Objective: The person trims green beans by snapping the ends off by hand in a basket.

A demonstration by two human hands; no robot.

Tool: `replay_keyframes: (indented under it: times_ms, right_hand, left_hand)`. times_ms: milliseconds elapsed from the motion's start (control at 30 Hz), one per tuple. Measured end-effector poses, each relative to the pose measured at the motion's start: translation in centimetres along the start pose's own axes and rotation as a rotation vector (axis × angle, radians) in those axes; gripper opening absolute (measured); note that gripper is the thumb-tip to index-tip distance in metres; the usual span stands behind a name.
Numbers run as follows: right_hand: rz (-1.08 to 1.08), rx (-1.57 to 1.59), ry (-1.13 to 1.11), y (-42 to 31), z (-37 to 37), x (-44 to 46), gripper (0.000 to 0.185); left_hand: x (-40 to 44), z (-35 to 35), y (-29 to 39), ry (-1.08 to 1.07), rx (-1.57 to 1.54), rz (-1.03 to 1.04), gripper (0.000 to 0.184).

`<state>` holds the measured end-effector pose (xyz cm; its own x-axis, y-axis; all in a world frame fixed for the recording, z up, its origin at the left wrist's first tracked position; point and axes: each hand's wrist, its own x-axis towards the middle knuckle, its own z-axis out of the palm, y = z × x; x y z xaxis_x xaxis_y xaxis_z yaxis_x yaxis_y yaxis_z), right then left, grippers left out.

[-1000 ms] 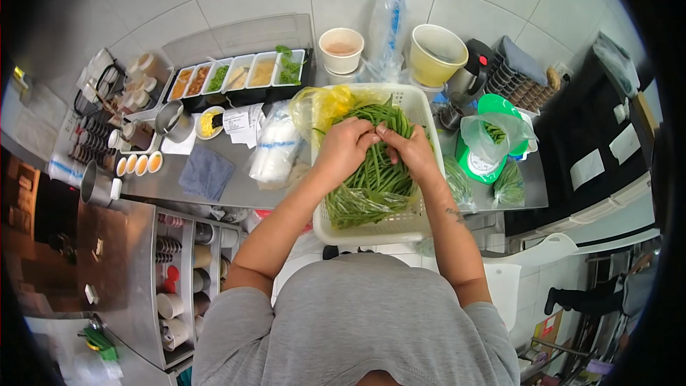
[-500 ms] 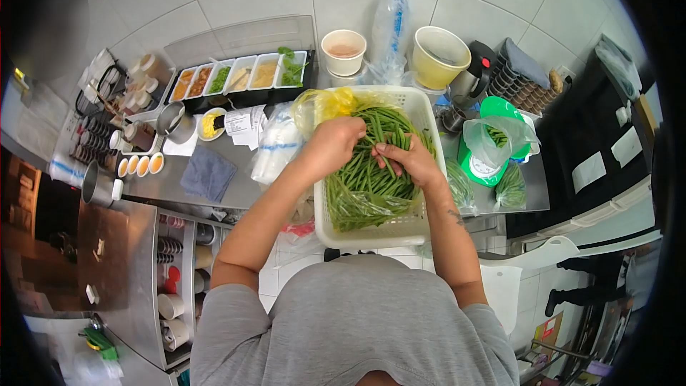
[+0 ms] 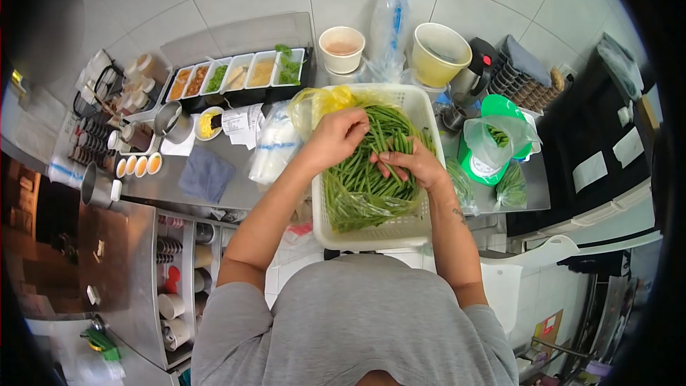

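Observation:
A pile of long green beans [image 3: 364, 187] fills a clear plastic bag [image 3: 336, 213] inside a white slotted basket [image 3: 321, 237]. My right hand [image 3: 413, 163] is closed around a small bunch of the beans over the pile. To its left, my left hand [image 3: 339, 137] has its fingers curled together at the pile's upper left; what they pinch, if anything, is hidden. A yellow-tinted plastic bag [image 3: 306, 109] bunches up beside that hand, at the basket's back left corner.
Right of the basket stand a green scale [image 3: 486, 161] and a bag of beans [image 3: 511, 187]. Behind are a yellow bucket [image 3: 439, 64] and a white tub [image 3: 342, 57]. On the left lie ingredient trays [image 3: 236, 75], a blue cloth [image 3: 206, 174] and rolled plastic bags [image 3: 275, 146].
My left hand has drawn slightly down and left, while my right hand is a little lower over the beans. A person's dark-trousered legs at the far right have left the spot where they showed.

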<state>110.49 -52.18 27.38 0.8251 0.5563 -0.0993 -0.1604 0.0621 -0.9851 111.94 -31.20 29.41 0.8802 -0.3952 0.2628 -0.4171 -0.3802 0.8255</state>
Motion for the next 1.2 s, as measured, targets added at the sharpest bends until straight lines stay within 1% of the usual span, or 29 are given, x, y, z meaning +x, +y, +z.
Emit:
replay_keyframes:
  times_ms: [33,133,233,300,333,367,400,433,467,533,567,667,733,767,833,867,933,967,1067,1100,1200]
  right_hand:
    - [-0.003,-0.002,-0.012,-0.1,0.0,0.0,0.017]
    - [-0.041,0.032,0.005,0.5,-0.1,0.3,0.017]
    - [-0.098,0.173,0.014,0.2,0.0,-0.1,0.016]
    - [-0.135,0.302,0.048,0.4,-0.4,-0.4,0.018]
    - [-0.146,0.421,0.037,1.0,-1.0,-0.1,0.019]
    - [-0.153,0.543,0.027,1.8,-1.6,0.2,0.020]
    - [-0.161,0.663,0.014,2.1,-1.8,0.4,0.021]
    - [-0.182,0.636,0.029,2.2,-2.0,0.4,0.021]
    - [-0.193,0.679,0.014,2.3,-2.2,0.6,0.021]
    - [-0.212,0.766,-0.017,2.4,-2.3,0.8,0.020]
    - [-0.214,0.761,-0.004,2.5,-2.5,0.8,0.020]
    - [-0.228,0.731,0.046,2.7,-2.9,0.9,0.020]
    - [-0.246,0.695,0.094,2.3,-2.5,0.8,0.019]
    - [-0.268,0.608,0.128,2.0,-2.1,0.7,0.019]
    - [-0.313,0.434,0.195,1.3,-0.9,0.4,0.018]
    - [-0.309,0.394,0.188,1.1,-0.6,0.4,0.018]
    - [-0.296,0.314,0.171,1.0,-0.2,0.1,0.019]
    - [-0.290,0.403,0.143,1.1,-0.2,0.1,0.019]
    - [-0.317,0.603,0.185,1.3,-1.0,0.3,0.017]
    - [-0.309,0.618,0.186,1.4,-1.4,0.4,0.017]
    - [-0.344,0.591,0.165,1.6,-1.6,0.7,0.016]
  left_hand:
    - [0.1,0.0,0.1,0.013,0.074,0.080,0.006]
    - [0.5,1.2,-0.4,0.189,0.530,0.436,0.010]
    - [0.9,1.7,-1.4,0.397,0.635,0.357,0.014]
    - [0.9,1.5,-1.7,0.324,0.370,0.095,0.016]
    - [1.0,1.3,-1.8,0.281,0.236,-0.033,0.018]
    - [0.6,1.3,-1.6,0.083,0.123,-0.212,0.023]
    - [0.1,1.7,-1.5,-0.002,0.032,-0.160,0.023]
    - [-0.6,2.3,-1.2,-0.084,-0.057,-0.108,0.024]
    - [-1.2,2.8,-1.0,-0.167,-0.146,-0.056,0.025]
    - [-1.7,4.1,-1.4,-0.264,-0.210,-0.105,0.026]
    - [-1.9,4.8,-1.5,-0.312,-0.244,-0.128,0.026]
    - [-2.5,6.2,-0.7,-0.190,-0.336,-0.224,0.023]
    - [-2.8,6.5,0.4,-0.044,-0.232,-0.223,0.020]
    - [-2.8,6.6,0.8,0.028,-0.179,-0.223,0.018]
    - [-2.4,7.1,1.3,0.152,0.018,-0.263,0.014]
    - [-2.3,7.2,1.4,0.213,0.117,-0.282,0.013]
    - [-1.9,7.4,-0.4,0.230,0.308,-0.254,0.012]
    - [-1.7,7.4,-1.4,0.239,0.403,-0.236,0.012]
    - [-2.2,6.6,-2.4,0.310,0.101,0.061,0.012]
    - [-2.3,6.2,-2.1,0.262,-0.006,0.036,0.011]
    - [-2.0,4.2,0.6,0.033,-0.075,-0.105,0.009]
